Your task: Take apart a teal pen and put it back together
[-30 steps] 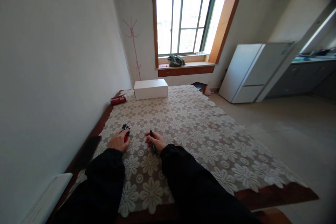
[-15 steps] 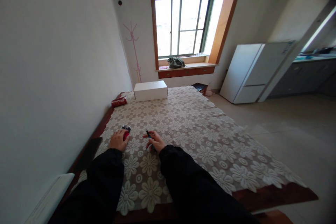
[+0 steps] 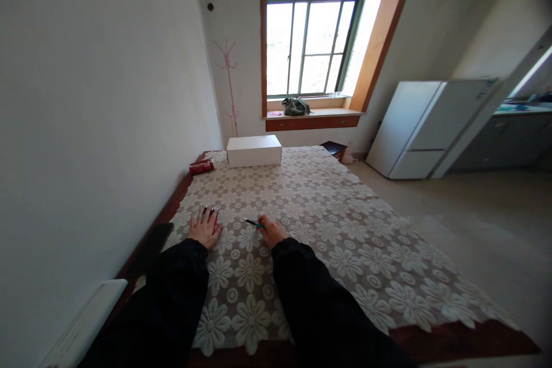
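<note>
My right hand [image 3: 273, 232] holds a slim pen [image 3: 253, 222], dark with a teal part, between fingertips and thumb. The pen points left, its black end out over the flower-patterned tablecloth [image 3: 250, 270]. To the left lies my left hand [image 3: 205, 231], its fingers stretched and spread flat over several pens [image 3: 211, 211]. Their dark and shiny ends stick out past my fingertips, and a pink-red and a teal barrel show between the fingers. The rest of those pens is hidden under the hand.
A white box [image 3: 254, 154] stands at the table's far end, beside a red packet [image 3: 201, 167]. Near the left edge lies a dark flat object [image 3: 153, 244]. A wall runs along the left; a fridge [image 3: 414, 126] stands beyond on the right.
My left fingers have straightened and spread over the pens. In my right hand the pen has turned from steeply tilted to nearly level, pointing left. The whole view has shifted slightly.
</note>
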`<state>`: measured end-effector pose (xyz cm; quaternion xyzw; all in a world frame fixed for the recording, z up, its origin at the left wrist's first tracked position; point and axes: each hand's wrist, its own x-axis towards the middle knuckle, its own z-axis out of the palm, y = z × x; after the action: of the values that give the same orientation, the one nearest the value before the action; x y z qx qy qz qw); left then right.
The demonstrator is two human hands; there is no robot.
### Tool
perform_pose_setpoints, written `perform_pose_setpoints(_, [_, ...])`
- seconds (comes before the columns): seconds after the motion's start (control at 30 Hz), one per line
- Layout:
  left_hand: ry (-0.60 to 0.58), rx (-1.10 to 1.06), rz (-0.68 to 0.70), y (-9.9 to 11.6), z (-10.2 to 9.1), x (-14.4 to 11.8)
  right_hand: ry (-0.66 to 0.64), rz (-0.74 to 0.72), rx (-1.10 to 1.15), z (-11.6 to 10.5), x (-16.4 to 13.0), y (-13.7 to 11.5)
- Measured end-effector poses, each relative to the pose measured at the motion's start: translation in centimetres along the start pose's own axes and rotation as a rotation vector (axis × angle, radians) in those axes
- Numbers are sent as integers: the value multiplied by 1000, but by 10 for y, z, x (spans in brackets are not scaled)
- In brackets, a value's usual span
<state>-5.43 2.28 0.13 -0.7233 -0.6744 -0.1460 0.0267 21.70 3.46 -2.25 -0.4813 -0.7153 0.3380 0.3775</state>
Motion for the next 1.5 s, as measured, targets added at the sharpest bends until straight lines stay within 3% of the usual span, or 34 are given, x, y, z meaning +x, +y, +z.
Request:
perform_pose_setpoints(0.07, [19,-75,164,16,-9,3,-11,0,-59,-12,2,1])
perform_pose_setpoints(0.13, [-10,-198,351,35,-16,5,-102,-51,-153,-24,4,0])
perform_pose_setpoints(0.2, [-67,-302,407,54,-20,4,-159,-93,-169,-32,7,-2])
perform_pose_setpoints(0.33, [-306,-345,436,75,-12,-1,-237,-213,-196,-36,9,-1])
perform_pose_setpoints(0.57, [-207,-385,441,68,10,-8,-312,-282,-360,-32,-11,8])
perform_pose_setpoints(0.77, [-83,-449,501,65,17,-9,-366,-134,-628,-31,-20,-2])
perform_pose_setpoints(1.1, [-94,-395,548,65,14,-11,-351,-219,-710,-27,-25,-4])
perform_pose_setpoints(1.3, [-123,-276,508,67,11,-13,-320,-262,-691,-23,-24,-3])
perform_pose_setpoints(1.5, [-123,-375,470,67,10,-13,-287,-291,-650,-23,-25,1])
